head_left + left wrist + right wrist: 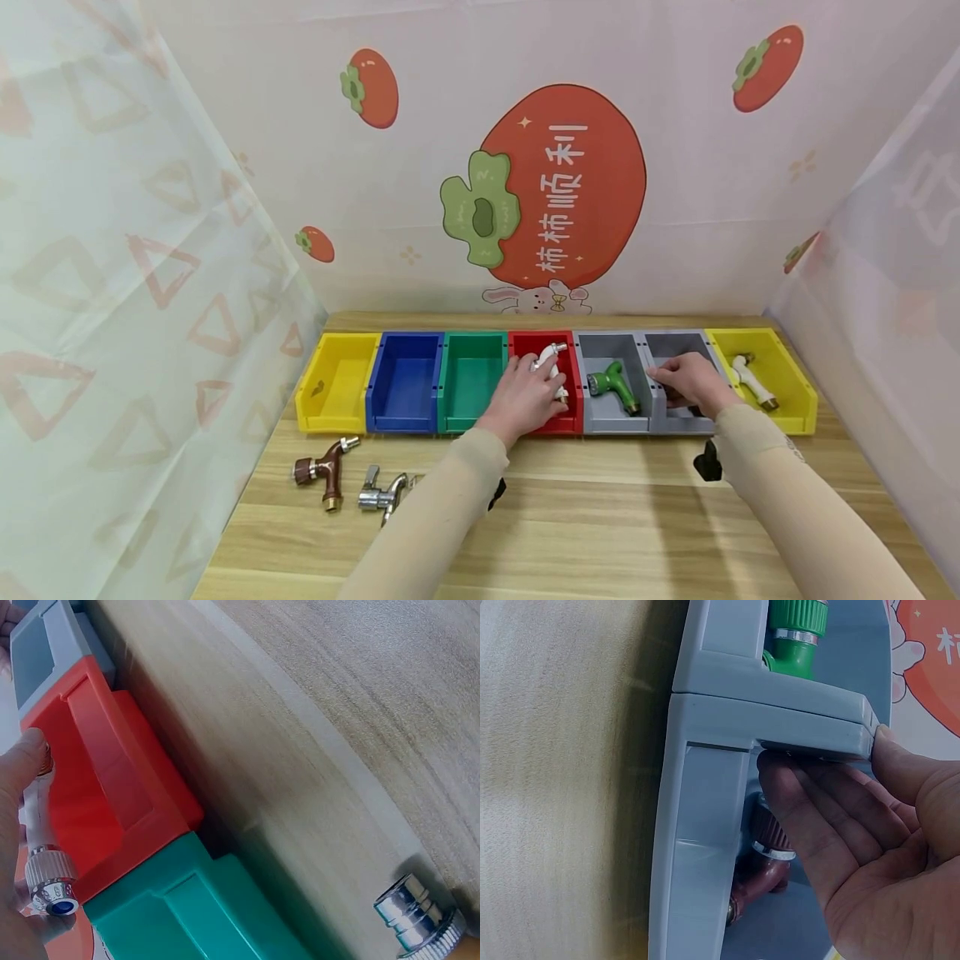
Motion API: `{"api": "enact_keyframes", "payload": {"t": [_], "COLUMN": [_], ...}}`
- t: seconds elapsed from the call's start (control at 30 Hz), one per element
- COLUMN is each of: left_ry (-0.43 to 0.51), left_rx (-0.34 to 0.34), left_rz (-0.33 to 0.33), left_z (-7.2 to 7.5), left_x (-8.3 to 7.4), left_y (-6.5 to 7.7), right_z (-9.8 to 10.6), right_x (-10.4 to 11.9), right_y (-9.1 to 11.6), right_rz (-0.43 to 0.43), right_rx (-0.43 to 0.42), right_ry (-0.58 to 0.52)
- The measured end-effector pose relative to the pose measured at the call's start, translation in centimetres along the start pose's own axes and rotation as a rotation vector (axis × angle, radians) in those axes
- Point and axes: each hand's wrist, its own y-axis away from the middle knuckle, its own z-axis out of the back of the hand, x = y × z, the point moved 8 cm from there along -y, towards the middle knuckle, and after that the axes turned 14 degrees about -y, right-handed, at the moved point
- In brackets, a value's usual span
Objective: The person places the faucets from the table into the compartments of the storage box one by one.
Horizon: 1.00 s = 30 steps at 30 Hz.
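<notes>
My left hand (525, 392) is at the red bin (572, 423), gripping a white faucet (549, 357) with a metal spout tip. In the left wrist view the thumb and fingers lie on either side of the faucet, over the bin's opening. My right hand (688, 379) pinches the side wall of the right grey bin (678, 426), thumb on the rim and fingers inside. Below those fingers, a dark red-brown faucet (761, 877) lies in that bin, mostly hidden in the head view. The left grey bin (617, 426) beside it holds a green faucet (615, 385).
A yellow bin (330, 423), blue bin (401, 424) and green bin (472, 424) continue the row leftward. At the right end, another yellow bin (798, 417) holds a white faucet (752, 383). A brown faucet (330, 473) and a chrome faucet (378, 497) lie on the wooden table (592, 533).
</notes>
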Motion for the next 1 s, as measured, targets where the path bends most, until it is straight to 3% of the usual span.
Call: {"api": "enact_keyframes", "payload": {"t": [0.7,1.0], "left_ry": [-0.079,-0.01], "left_rx": [0.079,0.083], "left_rz": [-0.026,-0.05], "left_z": [-1.2,-0.8], "left_x": [-0.8,0.5], "left_y": [-0.1,1.6], "right_z": [0.2,0.1], "right_x": [-0.1,-0.2], "right_y": [0.0,0.0], "right_rz": [-0.017,-0.014], "right_rx": [-0.001,0.002], "right_ry": [0.0,0.0]}}
